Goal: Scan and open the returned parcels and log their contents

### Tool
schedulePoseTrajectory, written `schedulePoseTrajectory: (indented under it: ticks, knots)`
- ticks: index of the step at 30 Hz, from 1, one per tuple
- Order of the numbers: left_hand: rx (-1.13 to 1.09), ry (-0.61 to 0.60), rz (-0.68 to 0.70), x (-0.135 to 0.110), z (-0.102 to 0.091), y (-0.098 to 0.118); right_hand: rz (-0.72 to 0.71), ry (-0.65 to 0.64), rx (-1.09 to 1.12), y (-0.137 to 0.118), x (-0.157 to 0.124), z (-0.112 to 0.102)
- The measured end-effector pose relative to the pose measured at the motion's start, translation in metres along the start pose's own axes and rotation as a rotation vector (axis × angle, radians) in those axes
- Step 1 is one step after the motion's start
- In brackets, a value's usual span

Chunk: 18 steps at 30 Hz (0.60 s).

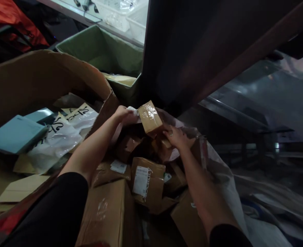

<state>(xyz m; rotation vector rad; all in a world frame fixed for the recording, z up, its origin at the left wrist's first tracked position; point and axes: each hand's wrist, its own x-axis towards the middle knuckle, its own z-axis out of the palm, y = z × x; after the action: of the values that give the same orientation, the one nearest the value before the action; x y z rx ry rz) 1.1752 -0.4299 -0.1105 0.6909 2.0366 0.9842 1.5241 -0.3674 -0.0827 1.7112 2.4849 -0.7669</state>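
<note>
My left hand [122,114] is closed on the edge of a whitish plastic bag [134,116] that lines the space where many parcels lie. My right hand [177,137], with a ring on one finger, is closed at the lower right corner of a small taped cardboard box [150,118]. That box sits tilted on top of the pile, its shiny tape facing up. Below my hands lie several brown cardboard boxes, among them a labelled cardboard box [143,181] and a larger cardboard box [106,209]. Part of my right fingers is hidden behind the small box.
To the left, a big cardboard bin [50,68] holds a light-blue box [16,133] and white printed plastic mailers [56,140]. Behind it stands a green bin [89,43]. A dark panel [182,51] rises ahead, and clear plastic sheeting [223,185] hangs at the right.
</note>
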Motion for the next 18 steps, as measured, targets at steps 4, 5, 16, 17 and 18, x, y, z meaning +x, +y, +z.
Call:
schedulePoseTrajectory:
  ticks: [4,5,16,17,18]
  knots:
    - [0.138,0.071,0.26,-0.062,-0.015,0.035,-0.079,0.043,0.033,-0.012,-0.026,-0.019]
    - [0.184,0.063,0.34,-0.084,-0.019,0.035,-0.09,0.057,0.052,-0.011,-0.027,-0.031]
    - [0.001,0.256,0.293,-0.142,-0.033,0.049,-0.374,-0.21,0.129,-0.096,-0.075,0.034]
    - [-0.002,0.242,0.308,-0.15,-0.034,0.054,-0.377,-0.222,0.138,-0.104,-0.076,0.049]
    - [0.013,0.207,0.341,-0.162,-0.036,0.056,-0.387,-0.216,0.156,-0.11,-0.074,0.059]
